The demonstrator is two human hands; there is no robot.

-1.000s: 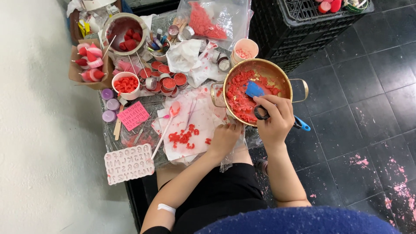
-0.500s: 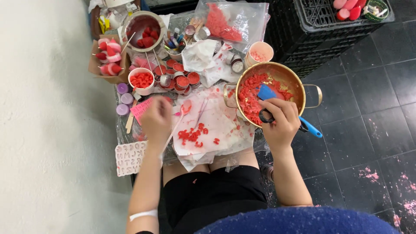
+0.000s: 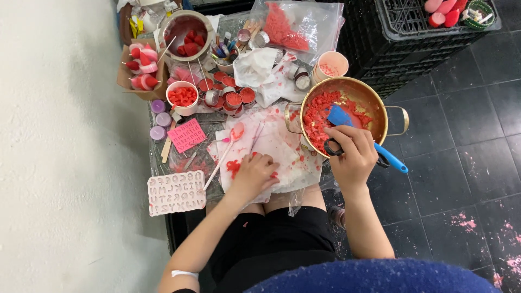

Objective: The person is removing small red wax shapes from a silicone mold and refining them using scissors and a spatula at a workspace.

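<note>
Clear plastic bag (image 3: 296,24) of red bits well beyond your right hand (image 3: 353,154), brown cardboard box (image 3: 142,73) of red and pink pieces far beyond your left hand (image 3: 252,173), small pink card (image 3: 186,135) nearer it.

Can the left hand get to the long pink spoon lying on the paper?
Probably yes. The left hand rests on the stained white paper, and the pink spoon lies just beside it with nothing on top of it or between them.

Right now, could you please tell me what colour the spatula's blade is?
Blue; the flat-bladed spatula shows best in the head view.
</note>
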